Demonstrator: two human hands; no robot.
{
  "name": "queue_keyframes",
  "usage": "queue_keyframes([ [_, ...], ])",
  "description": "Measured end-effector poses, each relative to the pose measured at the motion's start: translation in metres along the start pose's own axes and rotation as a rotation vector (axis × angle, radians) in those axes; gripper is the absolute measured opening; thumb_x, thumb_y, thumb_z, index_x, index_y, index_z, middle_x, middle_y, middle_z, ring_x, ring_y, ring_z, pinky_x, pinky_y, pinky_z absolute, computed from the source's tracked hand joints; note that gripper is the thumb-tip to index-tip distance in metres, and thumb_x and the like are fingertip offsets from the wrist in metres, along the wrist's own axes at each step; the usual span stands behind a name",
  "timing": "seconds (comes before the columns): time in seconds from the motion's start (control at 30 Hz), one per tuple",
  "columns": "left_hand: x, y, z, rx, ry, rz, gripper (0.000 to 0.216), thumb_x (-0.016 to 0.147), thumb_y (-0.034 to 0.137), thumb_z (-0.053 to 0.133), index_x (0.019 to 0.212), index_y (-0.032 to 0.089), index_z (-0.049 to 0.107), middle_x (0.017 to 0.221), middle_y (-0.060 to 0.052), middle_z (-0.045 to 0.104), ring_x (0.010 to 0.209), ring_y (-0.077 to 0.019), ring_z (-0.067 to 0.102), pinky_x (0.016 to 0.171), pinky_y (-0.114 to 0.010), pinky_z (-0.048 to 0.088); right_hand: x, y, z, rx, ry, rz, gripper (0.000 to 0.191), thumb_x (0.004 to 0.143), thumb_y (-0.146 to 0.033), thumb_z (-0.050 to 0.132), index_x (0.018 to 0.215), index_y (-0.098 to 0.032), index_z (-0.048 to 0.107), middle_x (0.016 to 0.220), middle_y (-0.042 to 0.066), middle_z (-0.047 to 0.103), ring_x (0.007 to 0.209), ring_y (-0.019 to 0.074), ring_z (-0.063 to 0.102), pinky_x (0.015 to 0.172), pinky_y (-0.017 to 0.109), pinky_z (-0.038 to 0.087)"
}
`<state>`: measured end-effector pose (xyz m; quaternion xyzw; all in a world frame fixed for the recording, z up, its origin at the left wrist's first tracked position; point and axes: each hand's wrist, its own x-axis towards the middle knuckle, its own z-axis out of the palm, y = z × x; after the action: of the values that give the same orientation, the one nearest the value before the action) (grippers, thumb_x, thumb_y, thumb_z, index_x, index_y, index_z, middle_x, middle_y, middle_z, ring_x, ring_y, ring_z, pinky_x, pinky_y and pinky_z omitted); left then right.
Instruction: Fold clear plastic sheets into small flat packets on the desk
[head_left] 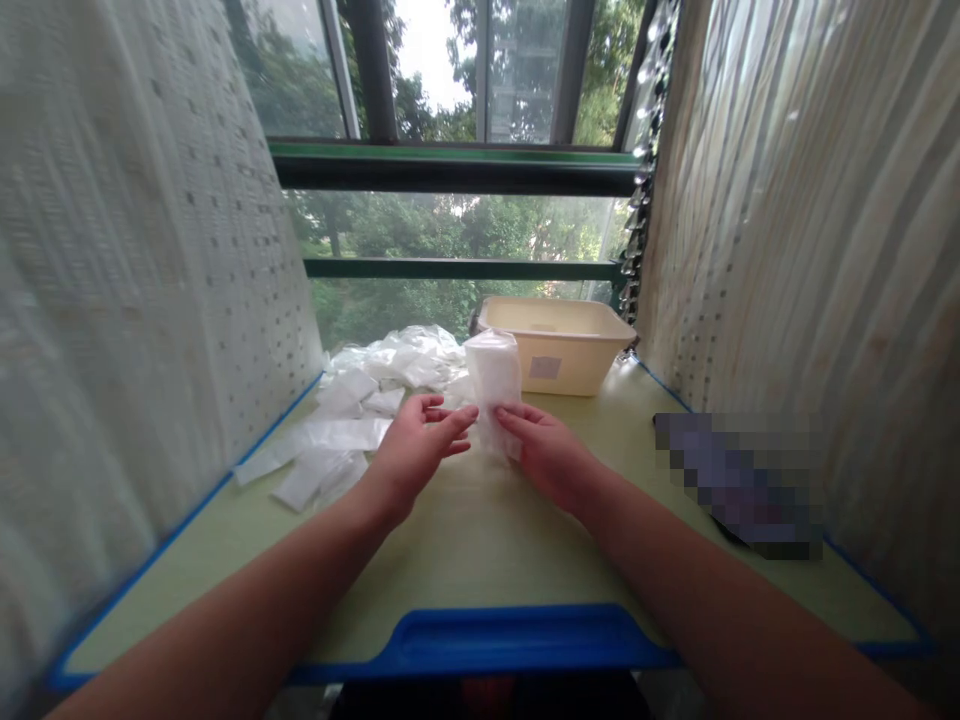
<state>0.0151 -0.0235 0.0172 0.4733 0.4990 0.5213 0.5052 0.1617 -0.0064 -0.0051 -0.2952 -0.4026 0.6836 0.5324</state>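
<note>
My right hand [551, 450] grips a white translucent plastic packet [495, 375] near its lower part, thumb in front, and holds it upright above the table. What lies inside the packet I cannot make out. Close to the packet's left side is my left hand [427, 440], its fingers apart and nothing in them. Beyond and to the left of that hand spreads a heap of similar white plastic packets [409, 355], some lying flat nearer to me.
A cream plastic bin [577, 355] with a pale label stands behind the packet. The table [480, 540] has a blue rim with a raised front tray. A blurred-out dark object [739, 485] lies at the right. Curtains hang on both sides, before a window.
</note>
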Motion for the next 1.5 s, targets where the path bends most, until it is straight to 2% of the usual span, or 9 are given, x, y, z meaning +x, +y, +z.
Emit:
queue_keyframes([
  [0.13, 0.002, -0.007, -0.001, -0.015, -0.029, -0.069, 0.056, 0.061, 0.034, 0.075, 0.103, 0.012, 0.045, 0.095, -0.010, 0.058, 0.079, -0.0175, 0.063, 0.081, -0.034, 0.051, 0.001, -0.001, 0.001, -0.003, 0.060, -0.015, 0.025, 0.060, -0.030, 0.073, 0.081, -0.017, 0.068, 0.074, 0.003, 0.068, 0.070, 0.0149, 0.061, 0.073, 0.029, 0.043],
  [0.33, -0.001, -0.007, 0.002, -0.076, -0.181, -0.127, 0.039, 0.061, 0.028, 0.076, 0.089, 0.010, 0.054, 0.084, -0.006, 0.061, 0.081, -0.0152, 0.061, 0.083, -0.030, 0.049, -0.002, 0.001, 0.001, -0.057, 0.013, 0.002, 0.022, 0.061, -0.028, 0.072, 0.080, -0.017, 0.068, 0.071, 0.001, 0.067, 0.064, 0.0119, 0.058, 0.070, 0.028, 0.044],
  [0.6, 0.001, -0.010, 0.001, -0.160, -0.300, -0.034, 0.042, 0.063, 0.019, 0.074, 0.099, 0.013, 0.054, 0.091, -0.008, 0.065, 0.085, -0.0188, 0.062, 0.078, -0.032, 0.048, -0.006, -0.001, 0.005, -0.131, -0.008, 0.020, 0.026, 0.061, -0.030, 0.071, 0.081, -0.014, 0.066, 0.071, 0.003, 0.067, 0.065, 0.0139, 0.059, 0.067, 0.028, 0.044],
  [0.93, 0.007, -0.008, 0.001, -0.326, -0.357, -0.093, 0.031, 0.064, 0.002, 0.061, 0.094, 0.011, 0.057, 0.089, -0.008, 0.066, 0.079, -0.0146, 0.062, 0.072, -0.024, 0.049, -0.003, -0.003, 0.002, -0.190, -0.062, -0.003, 0.031, 0.073, -0.034, 0.060, 0.096, -0.013, 0.060, 0.081, 0.006, 0.064, 0.069, 0.0157, 0.059, 0.067, 0.031, 0.046],
  [1.0, 0.009, -0.007, -0.002, -0.312, -0.341, -0.082, 0.032, 0.064, 0.002, 0.062, 0.094, 0.012, 0.057, 0.086, -0.007, 0.066, 0.077, -0.0142, 0.063, 0.072, -0.024, 0.048, -0.006, -0.009, 0.000, -0.371, 0.019, -0.088, 0.038, 0.075, -0.035, 0.056, 0.108, -0.016, 0.055, 0.092, 0.008, 0.062, 0.074, 0.0177, 0.059, 0.069, 0.035, 0.047],
  [1.1, 0.012, -0.007, -0.005, -0.269, -0.299, -0.051, 0.035, 0.062, 0.002, 0.064, 0.095, 0.012, 0.056, 0.080, -0.006, 0.066, 0.072, -0.0127, 0.062, 0.068, -0.022, 0.048, -0.016, -0.020, -0.004, -0.897, 0.151, -0.519, 0.050, 0.071, -0.033, 0.061, 0.118, -0.022, 0.049, 0.111, 0.010, 0.053, 0.092, 0.0214, 0.054, 0.080, 0.040, 0.044],
  [1.2, 0.011, -0.006, -0.006, -0.239, -0.314, -0.022, 0.036, 0.063, 0.005, 0.066, 0.096, 0.013, 0.055, 0.081, -0.006, 0.066, 0.072, -0.0132, 0.062, 0.067, -0.023, 0.048, -0.023, -0.026, -0.007, -1.350, -0.054, -0.797, 0.038, 0.073, -0.030, 0.060, 0.110, -0.024, 0.056, 0.110, 0.009, 0.052, 0.102, 0.0231, 0.048, 0.089, 0.040, 0.039],
  [1.3, 0.009, -0.004, -0.007, -0.251, -0.388, -0.034, 0.038, 0.064, 0.006, 0.068, 0.098, 0.013, 0.053, 0.089, -0.008, 0.066, 0.077, -0.0145, 0.063, 0.071, -0.025, 0.048, -0.024, -0.025, -0.009, -1.491, -0.214, -0.815, 0.031, 0.077, -0.028, 0.057, 0.107, -0.022, 0.058, 0.103, 0.008, 0.055, 0.096, 0.0207, 0.051, 0.085, 0.036, 0.042],
  [1.5, 0.009, 0.000, -0.013, -0.300, -0.490, -0.096, 0.042, 0.064, 0.005, 0.068, 0.101, 0.013, 0.051, 0.093, -0.008, 0.064, 0.083, -0.0140, 0.062, 0.077, -0.024, 0.047, -0.018, -0.018, -0.012, -1.471, -0.219, -0.796, 0.034, 0.076, -0.018, 0.056, 0.110, -0.020, 0.054, 0.101, 0.007, 0.057, 0.089, 0.0170, 0.054, 0.080, 0.029, 0.044],
])
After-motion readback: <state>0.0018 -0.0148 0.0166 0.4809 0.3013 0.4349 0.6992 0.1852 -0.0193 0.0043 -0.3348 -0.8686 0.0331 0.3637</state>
